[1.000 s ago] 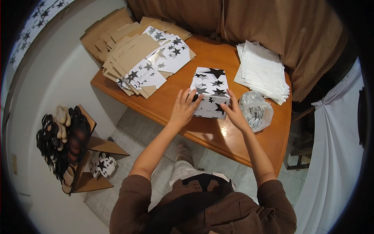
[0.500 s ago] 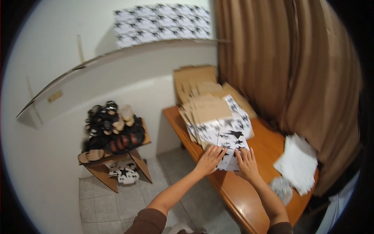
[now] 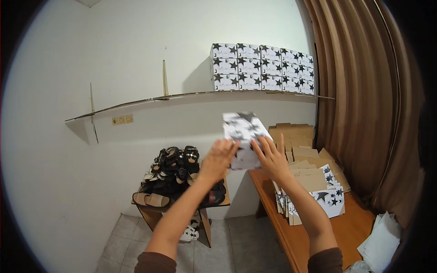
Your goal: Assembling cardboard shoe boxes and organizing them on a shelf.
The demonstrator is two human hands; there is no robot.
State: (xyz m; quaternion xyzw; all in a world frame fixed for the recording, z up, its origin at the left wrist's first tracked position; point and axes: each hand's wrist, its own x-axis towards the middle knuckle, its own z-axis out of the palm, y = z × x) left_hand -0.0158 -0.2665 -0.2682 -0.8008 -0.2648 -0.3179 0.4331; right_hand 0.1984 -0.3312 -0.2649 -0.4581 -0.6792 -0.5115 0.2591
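Observation:
A white cardboard box [image 3: 240, 126] printed with black stars is held up in the air in front of me, slightly blurred by motion. My left hand [image 3: 218, 159] grips its near left side, fingers bent over the edge. On its near right side is my right hand [image 3: 272, 158], thumb and fingers on the box and one finger sticking up. Below and to the right, flat star-printed and brown cardboard pieces [image 3: 314, 179] lie piled on the wooden table [image 3: 282, 227].
Similar star-printed boxes [image 3: 261, 68] stand stacked on a wall shelf [image 3: 195, 94] at the back. Sandals and shoes [image 3: 175, 173] crowd a small stand at the left. White paper sheets [image 3: 380, 241] lie at the table's right, beside a brown curtain [image 3: 359, 100].
Both hands have lifted the box off the table and moved it up and to the left, toward the shelf side. My view has turned upward, showing more of the shelf.

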